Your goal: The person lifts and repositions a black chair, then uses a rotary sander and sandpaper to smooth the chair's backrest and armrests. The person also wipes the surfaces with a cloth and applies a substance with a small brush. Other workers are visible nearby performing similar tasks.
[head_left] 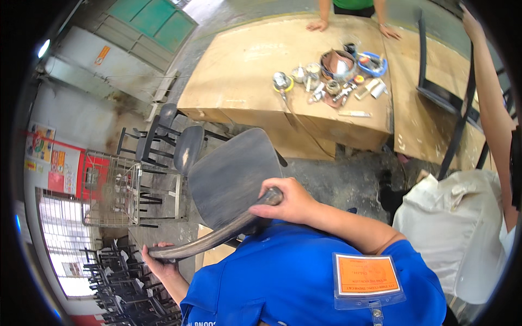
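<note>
My hands are apart, both on the curved back rail [217, 236] of a dark chair [234, 176], which lies at the centre, close against my front. My right hand [293, 200], at five o'clock, wraps one end, thumb on top; my left hand [159, 265], between seven and eight, grips the other, some fingers hidden. To hold it well, I judge, I should share the weight evenly between both ends and let nothing scuff the rail or seat. I count one chair in my hands, one rail, and one table [234, 60] at twelve, bearing one blue tray [382, 70] at one o'clock. Two co-workers' hands [318, 25] rest on its far edge; the stacked chairs [119, 280] near eight overlap too much to count.
</note>
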`<action>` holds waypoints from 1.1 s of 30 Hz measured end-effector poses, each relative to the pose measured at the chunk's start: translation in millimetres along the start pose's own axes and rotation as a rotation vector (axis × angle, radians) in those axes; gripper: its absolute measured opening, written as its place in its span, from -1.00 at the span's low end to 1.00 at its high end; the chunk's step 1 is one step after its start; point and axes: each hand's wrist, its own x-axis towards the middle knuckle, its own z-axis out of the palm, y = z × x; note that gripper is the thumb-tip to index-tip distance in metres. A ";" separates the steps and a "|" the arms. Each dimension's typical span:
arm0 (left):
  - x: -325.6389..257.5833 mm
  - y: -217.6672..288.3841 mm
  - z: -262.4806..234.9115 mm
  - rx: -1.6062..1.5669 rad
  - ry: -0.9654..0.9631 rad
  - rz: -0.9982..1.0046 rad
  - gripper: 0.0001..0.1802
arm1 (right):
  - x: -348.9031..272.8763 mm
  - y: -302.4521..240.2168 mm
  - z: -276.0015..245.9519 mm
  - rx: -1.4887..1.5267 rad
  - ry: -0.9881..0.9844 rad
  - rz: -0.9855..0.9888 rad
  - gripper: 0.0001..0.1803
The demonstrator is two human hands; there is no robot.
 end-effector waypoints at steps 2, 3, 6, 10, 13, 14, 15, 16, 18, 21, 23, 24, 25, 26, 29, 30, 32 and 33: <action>14.2 -0.2 9.3 -0.050 -0.003 -0.028 -0.67 | 8.0 0.9 0.7 -0.044 0.015 -0.043 -0.37; 22.1 -0.1 12.1 -0.056 0.010 -0.032 -0.66 | 14.5 2.6 2.6 -0.015 -0.009 -0.023 -0.37; 52.2 -0.3 14.2 -0.064 0.050 -0.049 -0.64 | 41.8 13.5 13.5 -0.049 0.003 -0.031 -0.37; 107.7 4.9 3.1 -0.025 0.138 0.008 -0.69 | 95.3 34.5 48.5 0.074 -0.028 0.100 -0.41; 156.3 10.3 -8.0 -0.011 0.200 0.059 -0.72 | 152.3 36.9 84.8 -0.070 -0.079 0.094 -0.45; 173.3 16.8 -12.2 -0.065 0.133 0.050 -0.71 | 175.2 35.1 99.0 -0.122 -0.106 0.170 -0.45; 191.2 24.3 -15.7 -0.073 0.129 0.066 -0.70 | 198.6 32.2 113.0 -0.160 -0.099 0.085 -0.48; 210.4 32.5 -16.5 -0.109 0.127 0.090 -0.68 | 221.3 27.5 124.8 -0.068 -0.121 0.066 -0.49; 246.0 56.2 -15.4 -0.107 0.125 0.135 -0.63 | 267.3 16.5 145.5 0.090 -0.189 0.120 -0.52; 288.1 98.8 1.9 -0.127 0.098 0.209 -0.59 | 335.6 -1.6 170.3 0.021 -0.163 0.075 -0.57; 310.7 129.3 28.3 -0.163 -0.014 0.231 -0.55 | 375.9 -16.4 178.4 0.036 -0.115 0.007 -0.58; 321.5 145.9 45.2 -0.193 -0.128 0.209 -0.55 | 396.8 -25.2 181.7 0.025 -0.073 -0.005 -0.60; 335.2 162.5 65.5 -0.249 -0.194 0.234 -0.56 | 421.1 -35.1 182.9 0.066 -0.052 -0.070 -0.61; 349.6 177.7 88.4 -0.333 -0.223 0.245 -0.55 | 444.2 -46.7 183.0 0.119 -0.022 -0.085 -0.62; 374.9 231.8 157.5 -0.367 -0.416 0.315 -0.49 | 504.2 -97.4 165.8 0.216 0.022 -0.243 -0.62; 378.9 245.1 180.5 -0.363 -0.549 0.396 -0.48 | 518.9 -116.2 156.2 0.248 0.039 -0.303 -0.61; 384.7 283.6 235.3 -0.325 -0.669 0.420 -0.49 | 549.2 -152.2 133.8 0.261 0.035 -0.532 -0.61; 389.9 290.3 266.3 -0.320 -0.532 0.527 -0.49 | 567.9 -169.9 120.6 0.219 0.098 -0.543 -0.60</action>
